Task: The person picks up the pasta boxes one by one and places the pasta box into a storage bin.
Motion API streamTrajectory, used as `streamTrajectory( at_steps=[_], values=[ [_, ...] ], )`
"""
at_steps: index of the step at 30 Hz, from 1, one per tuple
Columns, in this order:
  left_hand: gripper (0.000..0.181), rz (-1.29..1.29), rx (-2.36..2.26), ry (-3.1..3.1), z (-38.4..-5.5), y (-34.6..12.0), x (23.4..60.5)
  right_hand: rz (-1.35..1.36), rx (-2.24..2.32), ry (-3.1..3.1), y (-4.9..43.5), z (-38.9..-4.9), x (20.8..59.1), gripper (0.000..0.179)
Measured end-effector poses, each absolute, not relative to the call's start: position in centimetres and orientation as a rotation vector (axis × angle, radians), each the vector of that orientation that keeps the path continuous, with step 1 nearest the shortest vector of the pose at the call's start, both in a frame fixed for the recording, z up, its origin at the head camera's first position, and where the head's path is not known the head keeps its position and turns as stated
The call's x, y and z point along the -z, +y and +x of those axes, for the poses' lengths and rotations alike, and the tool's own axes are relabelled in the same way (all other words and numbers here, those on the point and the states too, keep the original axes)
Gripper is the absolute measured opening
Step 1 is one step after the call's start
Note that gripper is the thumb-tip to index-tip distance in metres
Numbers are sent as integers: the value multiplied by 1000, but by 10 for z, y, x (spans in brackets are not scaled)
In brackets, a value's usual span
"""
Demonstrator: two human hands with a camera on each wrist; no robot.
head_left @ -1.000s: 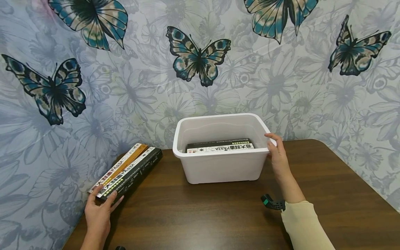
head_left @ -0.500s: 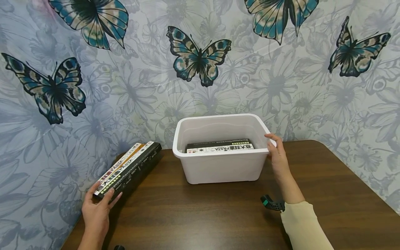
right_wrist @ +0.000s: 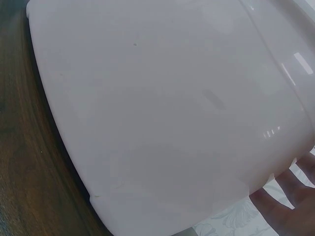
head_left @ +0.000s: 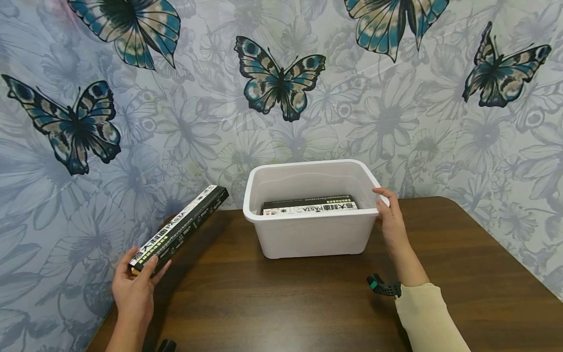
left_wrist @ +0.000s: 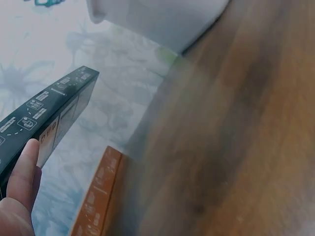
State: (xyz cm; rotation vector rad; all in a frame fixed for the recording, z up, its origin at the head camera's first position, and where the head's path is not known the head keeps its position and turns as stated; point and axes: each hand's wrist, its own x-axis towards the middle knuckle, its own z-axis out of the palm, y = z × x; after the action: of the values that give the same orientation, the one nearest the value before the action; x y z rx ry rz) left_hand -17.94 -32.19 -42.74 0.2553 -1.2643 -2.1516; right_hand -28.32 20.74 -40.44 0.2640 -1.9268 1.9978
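Note:
My left hand grips the near end of a long black pasta box, which is raised and tilted with its far end up. In the left wrist view, an orange box lies below the black box; from the head it is mostly hidden behind the held one. A white plastic bin stands on the table, and my right hand holds its right rim. Inside the bin lies another black and white pasta box, its lower part hidden by the front wall.
The brown wooden table meets a wall covered in butterflies and flowers close behind the bin. A dark band with a green patch is at the right wrist. Part of a small black object shows at the bottom edge.
My left hand has lifted the black box up off the table, away from the orange box beside it. My right hand and the bin have stayed still.

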Motion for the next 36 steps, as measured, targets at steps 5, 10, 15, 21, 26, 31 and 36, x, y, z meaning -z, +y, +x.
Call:
streamTrajectory(
  at_steps=[5,10,15,21,26,31,36],
  values=[
    [56,190,2159,-1175,-181,-314,419,262,-1999,-1924,207,-284,405,36],
    [54,97,2134,-1155,-181,-305,411,270,-1992,-1920,207,-284,405,36],
    [54,63,2137,-1179,-181,-298,400,269,-2008,-1905,207,-284,405,36],
    [53,37,2162,-1191,-183,-290,388,260,-2008,-1918,208,-283,405,37],
    [51,-6,2168,-1240,-187,-282,378,267,-1991,-1929,207,-283,405,38],
    [48,-60,2188,-1268,-191,-271,371,265,-1990,-1910,207,-284,406,37],
    [49,-77,2197,-1301,-193,-263,371,275,-1990,-1908,207,-285,405,38]
  ],
)
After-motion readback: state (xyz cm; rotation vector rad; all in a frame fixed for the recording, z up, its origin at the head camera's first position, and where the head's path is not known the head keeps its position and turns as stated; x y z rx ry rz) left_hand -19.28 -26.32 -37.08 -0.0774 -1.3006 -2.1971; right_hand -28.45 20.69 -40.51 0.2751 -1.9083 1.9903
